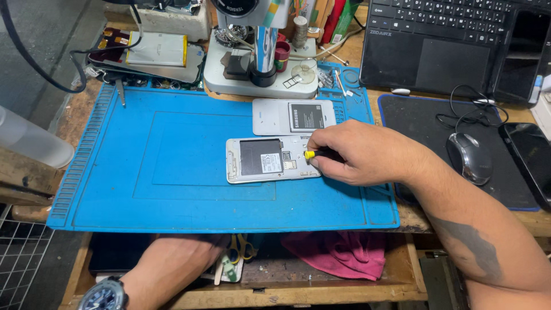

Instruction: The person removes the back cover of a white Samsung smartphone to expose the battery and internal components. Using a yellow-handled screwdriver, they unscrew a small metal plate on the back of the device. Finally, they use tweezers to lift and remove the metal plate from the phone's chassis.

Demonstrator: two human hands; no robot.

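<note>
A white phone (pixel 261 161) lies face down on the blue work mat (pixel 172 172) with its back cover off, the dark battery bay exposed. My right hand (pixel 361 152) rests at the phone's right end, shut on a small screwdriver with a yellow tip (pixel 310 154) that points at the phone's edge. Just behind it lies the white back cover (pixel 270 116) with a grey battery (pixel 306 117) on top. My left hand (pixel 172 264), wearing a dark wristwatch, reaches into the shelf under the table edge, its fingers hidden.
A microscope base (pixel 258 74) with small parts stands behind the mat. An opened tablet (pixel 155 54) lies at the back left. A laptop (pixel 453 40), mouse (pixel 469 158) on a black pad and dark phone (pixel 531 158) sit right. Pink cloth (pixel 338 252) and scissors (pixel 241 250) occupy the lower shelf.
</note>
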